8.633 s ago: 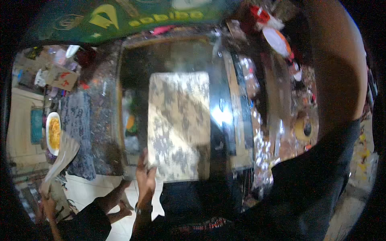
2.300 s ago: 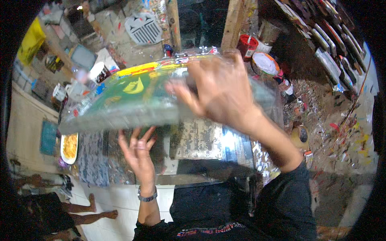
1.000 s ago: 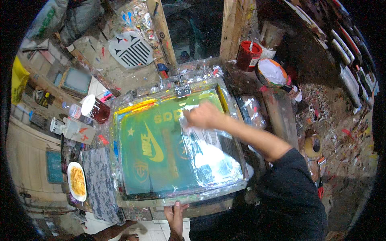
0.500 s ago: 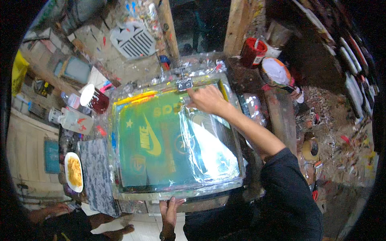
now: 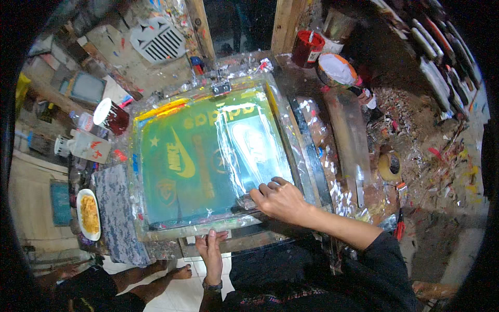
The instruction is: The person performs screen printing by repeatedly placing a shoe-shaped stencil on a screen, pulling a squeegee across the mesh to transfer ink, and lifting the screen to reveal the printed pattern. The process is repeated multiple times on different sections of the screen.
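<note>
green screen frame (image 5: 208, 166) lies flat under right hand (image 5: 280, 200), left hand (image 5: 210, 249) at its near edge.

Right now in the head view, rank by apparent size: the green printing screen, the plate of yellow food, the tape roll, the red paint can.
1. green printing screen
2. plate of yellow food
3. red paint can and tape roll look alike; fisheye distortion leaves their order unsure.
</note>
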### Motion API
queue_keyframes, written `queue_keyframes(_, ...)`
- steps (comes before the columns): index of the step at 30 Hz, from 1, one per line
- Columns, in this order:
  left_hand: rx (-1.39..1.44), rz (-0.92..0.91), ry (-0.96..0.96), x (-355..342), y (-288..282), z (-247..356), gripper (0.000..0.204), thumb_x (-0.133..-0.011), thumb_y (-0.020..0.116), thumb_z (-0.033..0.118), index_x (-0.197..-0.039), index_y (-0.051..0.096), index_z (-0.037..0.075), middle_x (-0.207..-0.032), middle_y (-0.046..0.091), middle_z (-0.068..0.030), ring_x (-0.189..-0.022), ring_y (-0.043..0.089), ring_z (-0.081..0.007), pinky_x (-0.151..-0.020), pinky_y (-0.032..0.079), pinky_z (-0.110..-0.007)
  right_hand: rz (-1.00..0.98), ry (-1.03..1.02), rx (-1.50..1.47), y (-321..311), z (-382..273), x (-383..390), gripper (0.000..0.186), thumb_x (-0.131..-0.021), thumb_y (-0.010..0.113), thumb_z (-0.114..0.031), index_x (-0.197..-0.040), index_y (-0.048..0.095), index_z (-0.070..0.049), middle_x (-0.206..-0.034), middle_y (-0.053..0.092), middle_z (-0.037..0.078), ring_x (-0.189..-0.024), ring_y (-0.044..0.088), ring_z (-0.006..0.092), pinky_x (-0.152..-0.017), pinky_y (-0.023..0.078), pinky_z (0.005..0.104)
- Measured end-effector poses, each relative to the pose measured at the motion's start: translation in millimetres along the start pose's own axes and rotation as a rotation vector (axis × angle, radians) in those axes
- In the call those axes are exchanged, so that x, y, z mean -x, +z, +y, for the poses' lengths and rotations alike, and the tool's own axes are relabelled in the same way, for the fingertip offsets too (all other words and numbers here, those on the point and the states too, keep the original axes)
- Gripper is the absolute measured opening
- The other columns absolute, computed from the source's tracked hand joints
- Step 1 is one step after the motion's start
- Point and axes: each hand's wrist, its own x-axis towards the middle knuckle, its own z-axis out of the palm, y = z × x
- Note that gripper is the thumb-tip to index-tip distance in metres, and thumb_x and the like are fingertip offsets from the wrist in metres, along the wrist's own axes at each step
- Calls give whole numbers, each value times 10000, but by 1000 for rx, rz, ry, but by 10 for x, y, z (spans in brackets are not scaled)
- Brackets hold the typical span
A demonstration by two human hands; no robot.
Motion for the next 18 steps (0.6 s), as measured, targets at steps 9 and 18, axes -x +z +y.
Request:
queue_keyframes(9,-68,-124,364,152,246,806,534,-1042,567,192,-1448,294,-23,-971,679,-181,-825,727,-300,-792,613,-418,497,230,149,-821,-319,18,608,-873,654,-668,-826,626,-62,-794,525,88,-778,550,258,-990,373,551)
queue_keyframes(18,-1009,-384,889,-2199,1526,1329,543,-1023,631,339,-1478,530,60,-1665,297,-207,-1500,314,-457,-1195,327,-524,427,267,212,-2687,379,-1520,568,-836,678,-631,-759,789,-79,-751,739,158,-737,746,316,-664,570,465)
